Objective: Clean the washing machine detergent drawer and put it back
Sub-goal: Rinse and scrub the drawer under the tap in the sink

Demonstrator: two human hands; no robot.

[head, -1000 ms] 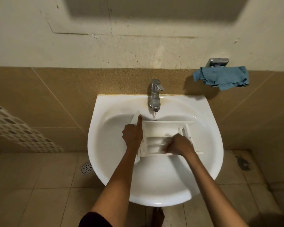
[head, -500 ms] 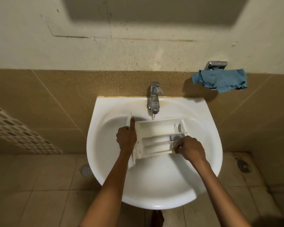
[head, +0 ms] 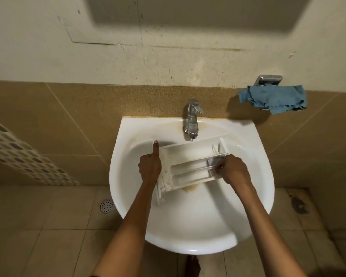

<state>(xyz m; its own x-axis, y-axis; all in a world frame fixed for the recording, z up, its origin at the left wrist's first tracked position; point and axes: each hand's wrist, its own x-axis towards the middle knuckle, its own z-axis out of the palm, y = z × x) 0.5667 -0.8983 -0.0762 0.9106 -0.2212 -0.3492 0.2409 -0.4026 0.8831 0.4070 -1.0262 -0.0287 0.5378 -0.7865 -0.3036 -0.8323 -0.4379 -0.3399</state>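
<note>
A white plastic detergent drawer with several long compartments lies across the bowl of a white wash basin, below the chrome tap. My left hand grips the drawer's left end panel, thumb pointing up along it. My right hand has curled fingers pinching something small and grey at the drawer's right end; what it is cannot be made out. Brownish water pools under the drawer's near edge.
A blue cloth hangs on a chrome wall holder to the right of the basin. A round floor drain sits on the tiled floor at the left. A patterned panel leans at the far left.
My right hand slid from the middle of the drawer to its right end. The drawer turned so its right end lies farther back. My left hand kept its hold.
</note>
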